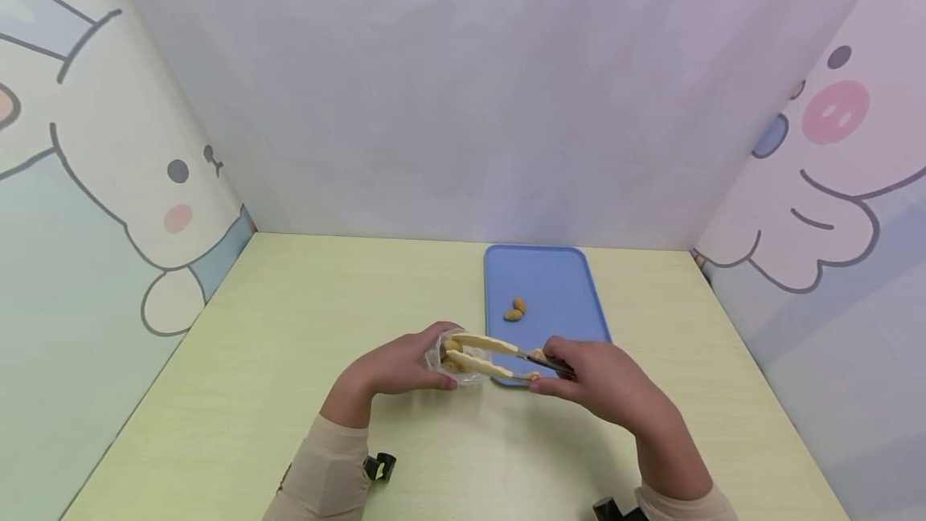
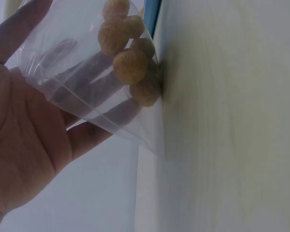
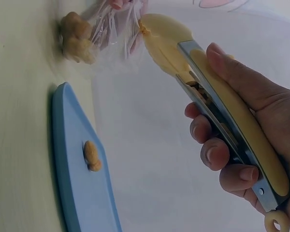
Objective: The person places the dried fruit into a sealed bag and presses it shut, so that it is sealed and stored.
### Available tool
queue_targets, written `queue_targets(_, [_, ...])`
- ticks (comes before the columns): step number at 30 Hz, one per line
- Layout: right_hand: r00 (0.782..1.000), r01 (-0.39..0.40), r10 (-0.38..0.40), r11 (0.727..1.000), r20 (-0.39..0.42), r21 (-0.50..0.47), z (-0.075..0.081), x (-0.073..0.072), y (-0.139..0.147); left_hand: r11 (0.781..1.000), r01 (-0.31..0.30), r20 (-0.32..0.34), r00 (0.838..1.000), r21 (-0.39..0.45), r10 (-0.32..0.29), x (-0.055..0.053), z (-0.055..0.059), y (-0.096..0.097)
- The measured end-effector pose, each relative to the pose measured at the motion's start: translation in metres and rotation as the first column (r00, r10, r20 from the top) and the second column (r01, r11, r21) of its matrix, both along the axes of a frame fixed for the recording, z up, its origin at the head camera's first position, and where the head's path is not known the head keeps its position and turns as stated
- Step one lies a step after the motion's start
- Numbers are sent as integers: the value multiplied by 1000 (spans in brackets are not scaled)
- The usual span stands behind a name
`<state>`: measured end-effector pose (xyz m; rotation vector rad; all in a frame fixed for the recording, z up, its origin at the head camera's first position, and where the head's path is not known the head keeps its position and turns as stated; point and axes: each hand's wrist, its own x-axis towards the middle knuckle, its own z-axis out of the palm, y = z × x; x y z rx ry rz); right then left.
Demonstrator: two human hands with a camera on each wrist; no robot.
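In the left hand (image 1: 396, 364), a clear bag (image 2: 94, 72) is gripped, brown pieces (image 2: 130, 66) inside; the right hand (image 1: 608, 383) holds yellow tongs (image 3: 240, 116) at the bag's mouth. Beyond both hands, two pieces (image 1: 514, 315) lie on a blue tray (image 1: 550, 280); the transfer seems unfinished, its direction unclear.

Bag (image 2: 92, 72) w/ round pcs (image 2: 129, 66) in L hand (image 1: 405, 362); tongs (image 3: 244, 121) in R hand (image 1: 604, 380), pointing L at bag. Tray (image 1: 560, 292) (2 small pcs (image 1: 514, 314) on it) ahead-left of R hand.
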<state>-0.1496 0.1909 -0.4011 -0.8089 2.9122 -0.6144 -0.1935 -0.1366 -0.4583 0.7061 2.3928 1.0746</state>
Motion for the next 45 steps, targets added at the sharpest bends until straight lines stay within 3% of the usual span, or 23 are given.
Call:
queue_targets(12, [1000, -5, 5, 1000, 0, 11, -2, -1, -4, 1000, -4, -5, 1000, 3, 4, -1, -1, 2])
queue_targets(20, [995, 90, -85, 991, 53, -97, 9, 0, 7, 999, -15, -18, 1000, -32, 14, -1, 1, 2])
queue_targets(34, [980, 189, -197, 959, -17, -213, 13, -7, 33, 999, -29, -35, 999, 20, 29, -2, 3, -2])
queue_targets(39, [978, 191, -208, 938, -26, -290, 12, -10, 40, 998, -32, -41, 999, 50, 34, -4, 3, -3])
queue_targets(45, [984, 173, -177, 880, 33, -442, 8, -18, 48, 996, -36, -40, 998, 79, 39, -4, 2, -4])
